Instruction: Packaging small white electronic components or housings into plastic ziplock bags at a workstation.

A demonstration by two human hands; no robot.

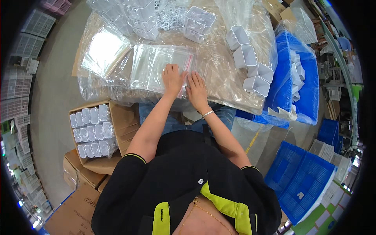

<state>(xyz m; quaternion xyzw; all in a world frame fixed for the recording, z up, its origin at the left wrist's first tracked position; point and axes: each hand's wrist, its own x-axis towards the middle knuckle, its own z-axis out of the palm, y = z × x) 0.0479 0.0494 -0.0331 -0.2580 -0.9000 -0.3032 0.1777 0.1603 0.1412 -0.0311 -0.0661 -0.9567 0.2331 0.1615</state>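
Note:
A stack of clear plastic bags (149,66) with a pink strip along its right edge lies on the plastic-covered table before me. My left hand (172,80) rests on the bags near that strip, fingers laid forward and thumb out toward the right. Just beside it, my right hand (197,92) presses down at the bags' right edge with its fingers stretched out. Neither hand visibly grips anything. To the left is another pile of shiny clear bags (102,53).
Nested clear containers (139,17) and a heap of small grey-white pieces (172,15) stand at the table's back. White open containers (244,56) line its right side, next to a blue bin (309,100). A carton (125,121) of wrapped containers sits at lower left.

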